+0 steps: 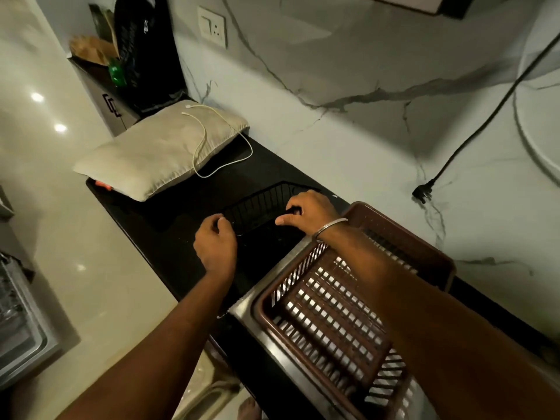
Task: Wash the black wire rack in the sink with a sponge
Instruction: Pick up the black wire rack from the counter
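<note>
Gripping rack (257, 204) on counter (157, 216) just left of sink (260, 283), with left hand (215, 241) curled round near corner and right hand (312, 212) curled over far rim; may clash with basket (327, 313) sitting in sink, or snag cable (203, 140) by pillow (151, 153), if swung across carelessly.

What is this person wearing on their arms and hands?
No gloves or sleeves show; both forearms are bare. A thin, plain silver-coloured bangle circles the wrist of the right hand. The left hand and its wrist carry nothing visible.
</note>
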